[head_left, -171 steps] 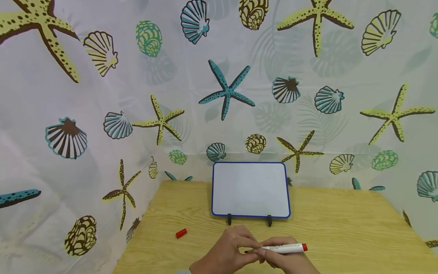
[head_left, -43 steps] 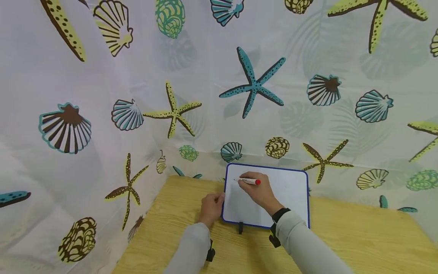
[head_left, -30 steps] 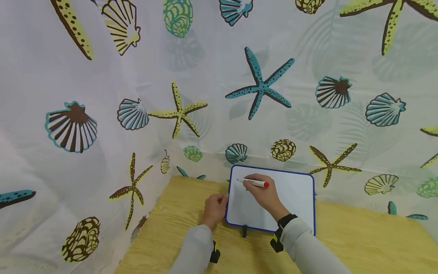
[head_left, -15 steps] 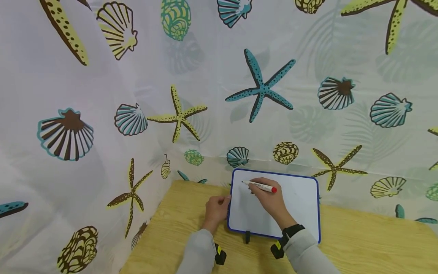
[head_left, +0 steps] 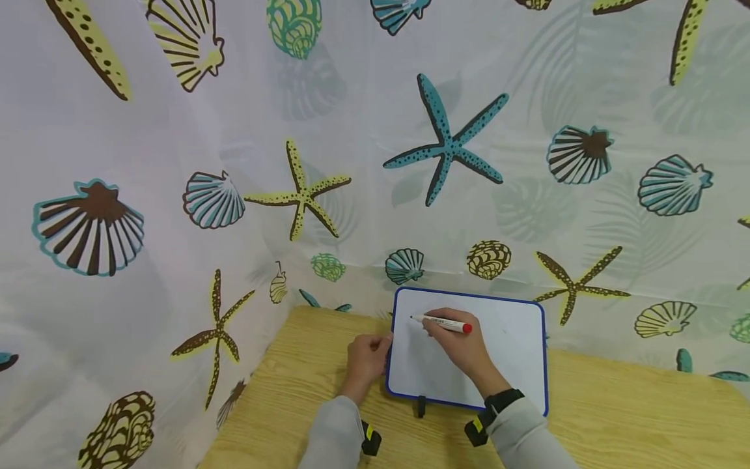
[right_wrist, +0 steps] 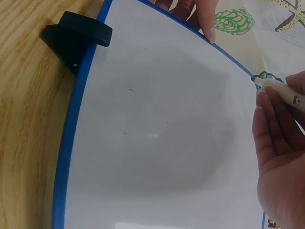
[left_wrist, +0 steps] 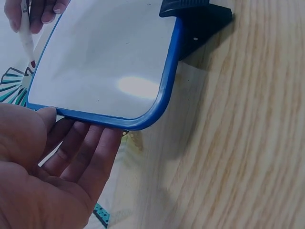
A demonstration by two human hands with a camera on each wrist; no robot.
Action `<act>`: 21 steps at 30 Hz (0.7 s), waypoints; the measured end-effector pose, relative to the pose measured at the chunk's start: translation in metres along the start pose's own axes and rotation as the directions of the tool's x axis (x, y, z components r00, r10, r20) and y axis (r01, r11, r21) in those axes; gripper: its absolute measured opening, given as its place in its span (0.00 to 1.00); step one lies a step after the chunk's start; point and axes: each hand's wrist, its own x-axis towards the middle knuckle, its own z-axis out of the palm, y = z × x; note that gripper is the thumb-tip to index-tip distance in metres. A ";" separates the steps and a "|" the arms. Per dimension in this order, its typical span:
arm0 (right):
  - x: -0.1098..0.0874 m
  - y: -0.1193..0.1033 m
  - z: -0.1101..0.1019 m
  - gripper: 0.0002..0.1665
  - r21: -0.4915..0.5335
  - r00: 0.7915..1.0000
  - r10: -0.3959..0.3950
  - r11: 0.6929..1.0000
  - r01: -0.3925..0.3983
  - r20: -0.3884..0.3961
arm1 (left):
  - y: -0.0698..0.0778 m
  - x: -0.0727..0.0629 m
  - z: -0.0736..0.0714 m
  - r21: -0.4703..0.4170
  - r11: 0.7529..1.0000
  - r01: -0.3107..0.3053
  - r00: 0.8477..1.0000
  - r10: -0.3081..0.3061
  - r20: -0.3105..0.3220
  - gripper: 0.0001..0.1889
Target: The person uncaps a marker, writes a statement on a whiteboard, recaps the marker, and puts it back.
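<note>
A whiteboard [head_left: 510,352] with a blue frame stands tilted on the table. My left hand [head_left: 366,359] grips its left edge; in the left wrist view the thumb lies on the frame and the fingers are behind it. My right hand [head_left: 465,345] pinches a white marker [head_left: 446,323] with a red end, uncapped. Its dark tip is at the upper left of the board; whether it touches the surface I cannot tell. In the right wrist view, the marker [right_wrist: 291,97] shows near the board's far edge, and a few tiny dark specks dot the white surface [right_wrist: 157,157].
A black foot [head_left: 422,407] supports the board at its lower left; the right wrist hides the lower right part. Wooden table [head_left: 621,404] extends on both sides. A curtain [head_left: 363,215] printed with starfish and shells hangs behind and at the left.
Earlier both hands met around the marker before the board, a red cap lying on the table; the cap is out of sight now. Lately the marker tip has shifted slightly down the board.
</note>
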 end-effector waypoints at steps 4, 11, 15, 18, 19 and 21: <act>0.002 -0.003 0.002 0.11 -0.025 0.998 -0.060 0.998 0.060 0.004 | 0.005 0.000 -0.003 -0.017 1.000 -0.021 1.000 0.021 0.008 0.17; 0.005 -0.005 0.003 0.11 -0.070 0.996 -0.087 0.994 0.087 0.007 | 0.009 0.001 -0.006 -0.030 0.999 -0.037 0.999 0.037 0.020 0.17; 0.003 -0.004 0.002 0.11 -0.076 0.998 -0.066 0.995 0.065 -0.005 | 0.006 0.003 -0.004 -0.034 0.999 -0.036 0.999 0.037 0.029 0.17; 0.001 -0.003 0.003 0.11 -0.076 0.998 -0.058 0.995 0.057 -0.010 | 0.002 0.003 -0.003 -0.037 0.998 -0.043 0.998 0.044 0.032 0.17; 0.001 -0.003 0.003 0.11 -0.074 0.998 -0.055 0.996 0.055 -0.007 | 0.000 0.003 -0.003 -0.037 0.998 -0.046 0.998 0.047 0.032 0.17; -0.001 -0.002 0.004 0.12 -0.067 0.999 -0.049 0.997 0.049 0.001 | -0.003 0.003 -0.001 -0.038 0.998 -0.045 0.998 0.046 0.032 0.17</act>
